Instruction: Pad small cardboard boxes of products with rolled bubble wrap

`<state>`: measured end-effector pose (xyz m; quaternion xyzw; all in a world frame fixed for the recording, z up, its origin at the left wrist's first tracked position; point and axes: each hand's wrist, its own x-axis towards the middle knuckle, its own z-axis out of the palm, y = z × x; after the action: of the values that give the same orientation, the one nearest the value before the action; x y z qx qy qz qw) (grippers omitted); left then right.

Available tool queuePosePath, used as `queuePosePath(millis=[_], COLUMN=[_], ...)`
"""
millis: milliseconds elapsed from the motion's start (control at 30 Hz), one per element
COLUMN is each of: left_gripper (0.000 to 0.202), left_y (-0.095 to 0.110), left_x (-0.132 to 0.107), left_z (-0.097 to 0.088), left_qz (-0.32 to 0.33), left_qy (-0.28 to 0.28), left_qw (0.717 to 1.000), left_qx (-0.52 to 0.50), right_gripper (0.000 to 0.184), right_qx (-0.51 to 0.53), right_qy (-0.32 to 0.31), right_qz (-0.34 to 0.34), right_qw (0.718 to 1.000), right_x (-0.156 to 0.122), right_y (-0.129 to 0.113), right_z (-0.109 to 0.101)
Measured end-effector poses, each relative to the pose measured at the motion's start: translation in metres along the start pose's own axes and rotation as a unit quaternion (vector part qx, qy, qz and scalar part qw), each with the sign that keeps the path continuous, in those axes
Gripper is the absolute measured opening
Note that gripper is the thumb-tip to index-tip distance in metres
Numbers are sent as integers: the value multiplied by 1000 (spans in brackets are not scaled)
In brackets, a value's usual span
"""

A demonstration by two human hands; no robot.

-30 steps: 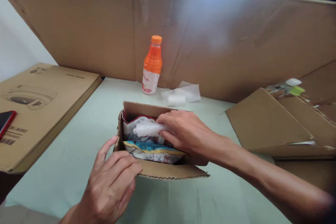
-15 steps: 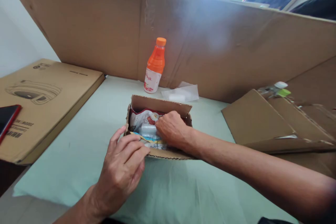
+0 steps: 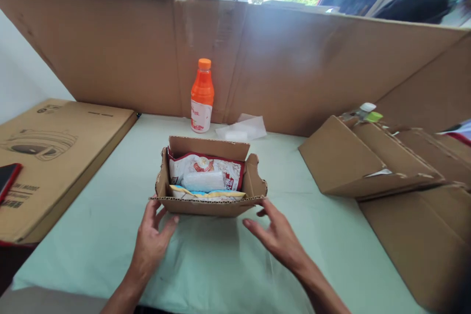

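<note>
Sitting open on the green-covered counter, a small box holds snack packets and a clear wrapped bundle, packed up near its rim. An uneven shove would likely skew the light box or spill the packets. Pushed away hard, it might topple the orange bottle standing well behind the box. Both forearms reach in from the near side of the box, palms down, fingers spread and holding nothing. The left hand touches the box's near left corner with its fingertips; the right hand lies just beside the near right corner, contact unclear.
</note>
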<state>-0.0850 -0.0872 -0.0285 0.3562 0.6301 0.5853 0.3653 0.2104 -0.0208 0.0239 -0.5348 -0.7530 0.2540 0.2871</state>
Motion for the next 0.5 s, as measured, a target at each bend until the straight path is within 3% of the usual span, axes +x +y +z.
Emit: queuePosePath(millis=[67,133,200,267,367,500], left_gripper=[54,53,52,52,56,59], left_y=[5,14,22,25,19,7], left_x=[7,12,11,5,-14,-43], left_z=[-4,-15,-23,-21,10,90], left_qz=[11,27,40,45,28,-17], left_qy=[0,23,43,33,-39,-213], left_qw=[1000,999,998,998,999,976], left_qx=[-13,-1,13,9,-18,-47], right_gripper=[40,42,48,45,28,19], right_qx=[40,55,55,62,60,-17], right_qy=[25,36,28,38,106,223], right_qz=[-9,-37,-59,-48,14,130], right_qw=[999,997,996,996,992,966], right_x=[6,15,17,8,-32,-119], right_y=[-10,-26,-36,-36,-16,22], right_z=[39,59,61,50,18,-31])
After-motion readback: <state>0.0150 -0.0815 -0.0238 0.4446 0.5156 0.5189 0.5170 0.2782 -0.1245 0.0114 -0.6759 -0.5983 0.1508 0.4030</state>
